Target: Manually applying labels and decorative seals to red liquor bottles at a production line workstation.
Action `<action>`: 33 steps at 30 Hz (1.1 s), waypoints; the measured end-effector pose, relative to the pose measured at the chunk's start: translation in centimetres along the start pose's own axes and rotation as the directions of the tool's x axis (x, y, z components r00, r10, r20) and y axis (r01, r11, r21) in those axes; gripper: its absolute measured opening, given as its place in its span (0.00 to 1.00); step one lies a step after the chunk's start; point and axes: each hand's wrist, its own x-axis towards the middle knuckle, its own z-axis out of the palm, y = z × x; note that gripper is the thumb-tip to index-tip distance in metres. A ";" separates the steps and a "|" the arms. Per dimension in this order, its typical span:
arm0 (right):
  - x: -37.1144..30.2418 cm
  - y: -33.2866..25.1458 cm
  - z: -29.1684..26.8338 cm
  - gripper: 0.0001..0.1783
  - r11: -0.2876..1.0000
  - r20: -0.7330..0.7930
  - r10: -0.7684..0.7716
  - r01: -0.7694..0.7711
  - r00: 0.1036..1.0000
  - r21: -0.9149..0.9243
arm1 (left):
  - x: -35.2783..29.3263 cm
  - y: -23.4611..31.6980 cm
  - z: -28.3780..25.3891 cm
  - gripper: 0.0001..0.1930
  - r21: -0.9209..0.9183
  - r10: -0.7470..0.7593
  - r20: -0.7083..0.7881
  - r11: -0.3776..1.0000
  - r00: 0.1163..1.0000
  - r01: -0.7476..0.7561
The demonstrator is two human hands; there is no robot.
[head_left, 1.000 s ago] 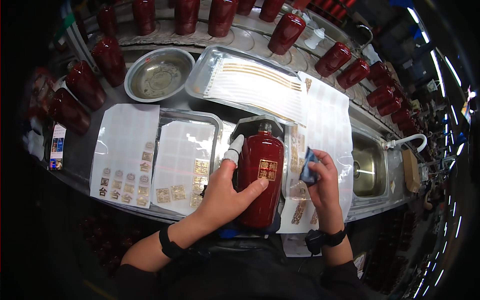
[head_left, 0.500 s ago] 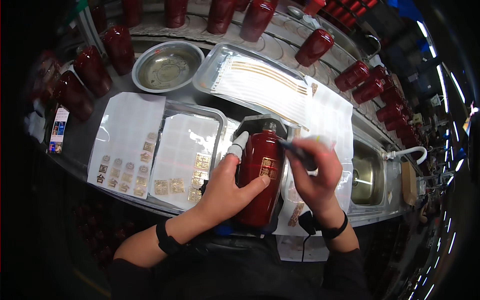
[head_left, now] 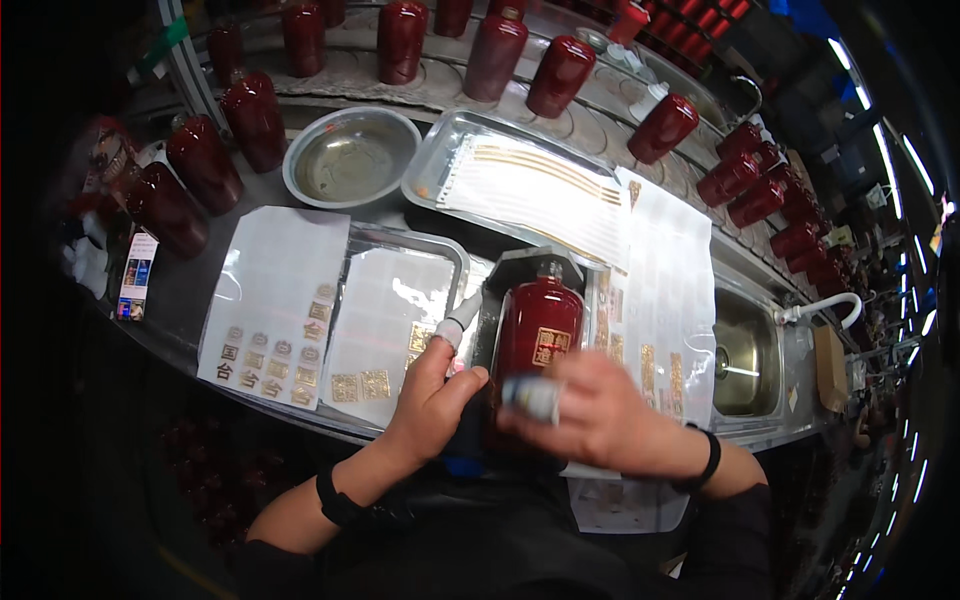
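Observation:
A dark red glass bottle (head_left: 540, 305) with a gold label on its front lies neck away from me in a dark holder (head_left: 572, 268). My left hand (head_left: 428, 405) is just left of the bottle, thumb and index finger apart, with a white cover (head_left: 462, 316) on the index finger. I see nothing in it. Over the lower part of the bottle, my right hand (head_left: 610, 418) is closed around a small dark and white object (head_left: 532, 398), blurred by motion, whose kind I cannot make out. The hand and object hide that part of the bottle.
White sheets with gold stickers (head_left: 265, 290) lie left, one on a metal tray (head_left: 455, 255). Behind are a steel bowl (head_left: 300, 190) and a tray of gold strips (head_left: 425, 195). Red bottles (head_left: 403, 45) line the conveyor. A sink (head_left: 765, 330) is right, a phone (head_left: 138, 280) far left.
My left thumb has come off the bottle's front, and that hand moved left. My right hand moved down and across the bottle with its object. Bottles on the conveyor have shifted in view.

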 end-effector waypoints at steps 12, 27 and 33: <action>-4.2 -1.9 -0.7 0.15 0.872 -0.087 0.404 -0.355 0.911 0.337 | -0.5 1.3 0.3 0.27 0.619 0.319 0.306 0.650 0.897 -0.441; -7.1 -4.0 -0.4 0.11 0.491 -0.206 0.859 -0.642 0.468 0.589 | 1.6 3.1 2.4 0.20 0.808 0.397 0.393 0.281 0.829 -0.517; -4.7 -0.2 1.7 0.11 0.548 -0.317 0.836 -0.659 0.448 0.514 | 0.7 1.7 1.0 0.20 0.780 0.426 0.247 0.446 0.870 -0.440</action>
